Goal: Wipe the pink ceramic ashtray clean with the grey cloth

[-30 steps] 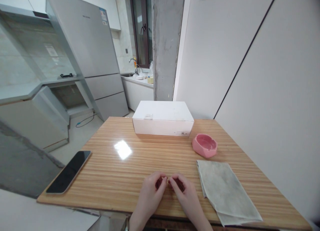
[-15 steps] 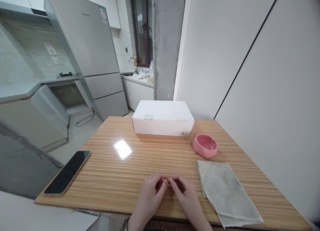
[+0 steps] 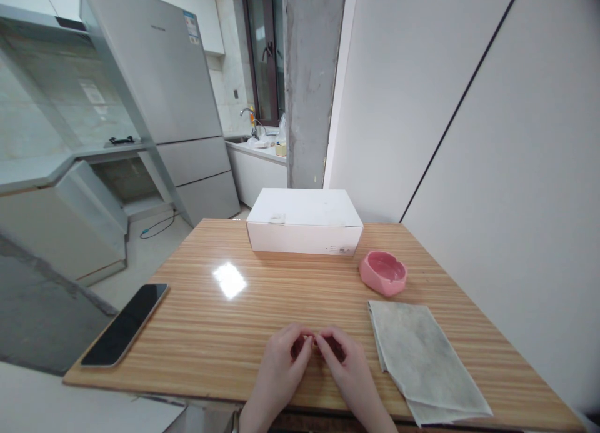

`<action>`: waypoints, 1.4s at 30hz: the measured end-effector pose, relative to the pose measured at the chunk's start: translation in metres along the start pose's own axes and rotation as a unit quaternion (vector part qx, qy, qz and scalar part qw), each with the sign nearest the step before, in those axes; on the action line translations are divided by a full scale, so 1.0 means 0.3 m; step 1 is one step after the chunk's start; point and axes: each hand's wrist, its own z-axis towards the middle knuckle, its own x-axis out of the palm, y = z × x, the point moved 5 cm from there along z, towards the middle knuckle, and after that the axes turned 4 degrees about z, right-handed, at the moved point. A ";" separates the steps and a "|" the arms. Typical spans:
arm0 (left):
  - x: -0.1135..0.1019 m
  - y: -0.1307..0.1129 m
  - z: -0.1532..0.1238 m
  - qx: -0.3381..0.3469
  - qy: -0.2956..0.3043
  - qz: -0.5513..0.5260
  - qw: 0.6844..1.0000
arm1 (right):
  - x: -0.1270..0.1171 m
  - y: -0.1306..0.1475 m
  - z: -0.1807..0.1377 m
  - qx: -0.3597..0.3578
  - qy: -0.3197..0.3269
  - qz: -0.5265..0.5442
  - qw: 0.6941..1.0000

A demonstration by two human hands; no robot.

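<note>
My left hand (image 3: 281, 367) and my right hand (image 3: 344, 367) rest side by side on the wooden table (image 3: 225, 333) near its front edge. Both have their fingers curled inward, and the fingertips meet in the middle. Whatever lies between the fingertips is hidden or too small to name. A folded grey cloth (image 3: 422, 358) lies flat just right of my right hand, not touching it.
A white box (image 3: 304, 228) stands at the table's far middle, with a pink ashtray (image 3: 383, 272) to its right. A black phone (image 3: 124, 323) lies near the left edge. A white wall borders the right side; a fridge (image 3: 164, 95) and kitchen counters lie beyond.
</note>
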 end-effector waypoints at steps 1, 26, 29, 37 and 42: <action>0.000 0.001 0.000 -0.002 0.001 0.001 1.000 | 0.000 -0.001 -0.001 0.000 0.000 -0.001 1.000; 0.003 0.006 -0.001 -0.003 0.002 0.006 1.000 | 0.000 0.007 0.003 0.007 0.006 -0.002 1.000; 0.002 0.007 -0.001 -0.002 0.001 0.007 1.000 | -0.001 0.010 0.004 0.007 0.004 -0.006 1.000; 0.007 0.012 0.001 -0.003 0.000 0.008 1.000 | -0.001 -0.004 0.004 0.004 -0.004 -0.003 1.000; 0.006 0.010 -0.001 -0.009 0.002 0.006 1.000 | 0.001 -0.003 0.004 0.008 0.003 0.002 1.000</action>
